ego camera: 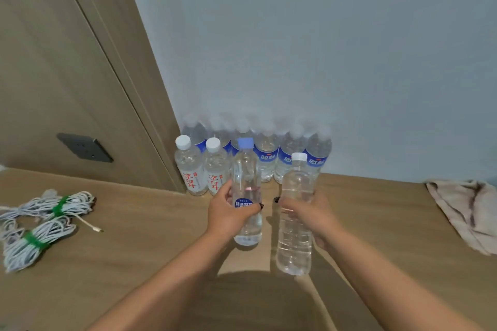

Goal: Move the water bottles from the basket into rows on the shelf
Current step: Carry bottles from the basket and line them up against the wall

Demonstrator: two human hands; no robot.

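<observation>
Lower centre of the frame: left hand (228,213) wrapped around the middle of a clear plastic bottle with a pale blue cap (247,192), thumb across its dark blue label, bottle upright. Just to the right: right hand (312,216) closed around a second clear bottle with a white cap (295,213), ribbed, unlabelled, tilted slightly. Two held bottles, close together but not touching; whether either base rests on the surface cannot be told.

Behind the hands, centre of the frame: two upright bottles with white caps and red lettering (200,166), side by side, forming a front row beside the held blue-capped bottle. Behind these, against the pale grey wall (295,35): a back row of blue-labelled bottles (290,153), about six, tops blurred, count uncertain. All standing on a matte wood-grain shelf (134,250), light brown, smooth.

Left edge: two coiled bundles of white cable (40,226), each bound with a green tie. Right edge: one crumpled beige cloth (468,212), soft, folded. Upper left: brown wooden panel carrying one dark rectangular socket plate (84,148).
</observation>
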